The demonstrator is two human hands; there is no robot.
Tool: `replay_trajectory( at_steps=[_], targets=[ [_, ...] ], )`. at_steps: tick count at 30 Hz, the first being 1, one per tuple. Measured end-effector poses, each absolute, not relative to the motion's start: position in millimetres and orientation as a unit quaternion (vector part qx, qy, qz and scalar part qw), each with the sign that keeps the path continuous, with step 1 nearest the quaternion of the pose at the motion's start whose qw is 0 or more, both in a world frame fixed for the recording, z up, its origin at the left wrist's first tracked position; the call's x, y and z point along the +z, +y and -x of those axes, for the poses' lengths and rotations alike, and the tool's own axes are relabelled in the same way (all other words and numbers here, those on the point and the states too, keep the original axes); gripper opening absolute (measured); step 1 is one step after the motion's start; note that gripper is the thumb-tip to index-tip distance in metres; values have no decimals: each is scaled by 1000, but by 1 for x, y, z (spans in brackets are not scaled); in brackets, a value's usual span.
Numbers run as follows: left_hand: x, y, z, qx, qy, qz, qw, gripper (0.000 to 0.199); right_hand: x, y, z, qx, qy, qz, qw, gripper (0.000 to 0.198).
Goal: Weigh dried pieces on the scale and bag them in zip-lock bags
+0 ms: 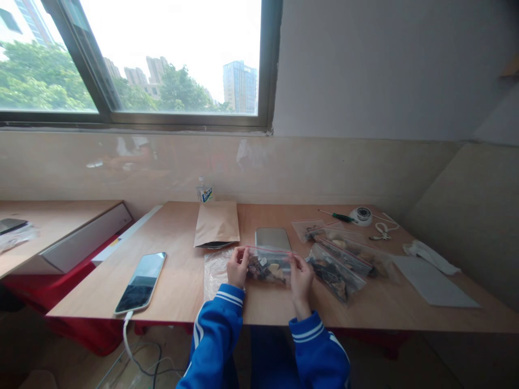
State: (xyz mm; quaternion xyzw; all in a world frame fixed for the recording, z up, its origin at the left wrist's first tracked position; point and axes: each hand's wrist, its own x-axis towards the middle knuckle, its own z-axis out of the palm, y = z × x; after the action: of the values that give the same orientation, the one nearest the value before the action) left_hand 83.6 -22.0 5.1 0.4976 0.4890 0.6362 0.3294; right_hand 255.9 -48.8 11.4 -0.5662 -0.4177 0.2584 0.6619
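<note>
Between my two hands is a clear zip bag (pixel 265 270) with a red seal strip, holding dark and pale dried pieces and a small white packet. My left hand (pixel 238 266) pinches its top left corner, and my right hand (pixel 300 275) pinches the top right. Just behind the bag lies a flat silver-grey device (pixel 272 236), partly covered by it. Beneath and beside my left hand is a clear plastic wrapper (pixel 215 270). To the right of my right hand, several similar zip bags (pixel 336 270) of dried pieces lie in an overlapping heap.
A brown paper pouch (pixel 218 224) and a clear bottle (pixel 203 192) stand at the back. On the left a phone (pixel 141 283) has a cable hanging over the edge. A screwdriver (pixel 343 217), dome camera (pixel 361 216), white cloth (pixel 432 256) and grey sheet (pixel 436 283) lie right.
</note>
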Motion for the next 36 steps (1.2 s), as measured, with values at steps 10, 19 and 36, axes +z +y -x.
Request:
replay_trajectory(
  at_steps=[10, 19, 36],
  targets=[
    [7, -23, -83, 659, 463, -475, 356, 33, 8, -48, -257, 266, -427, 546, 670, 42],
    [4, -22, -82, 660, 457, -465, 373, 33, 2, -48, -259, 199, -448, 584, 646, 49],
    [9, -20, -85, 652, 443, -446, 423, 39, 4, -49, -254, 139, -459, 587, 653, 46]
  ],
)
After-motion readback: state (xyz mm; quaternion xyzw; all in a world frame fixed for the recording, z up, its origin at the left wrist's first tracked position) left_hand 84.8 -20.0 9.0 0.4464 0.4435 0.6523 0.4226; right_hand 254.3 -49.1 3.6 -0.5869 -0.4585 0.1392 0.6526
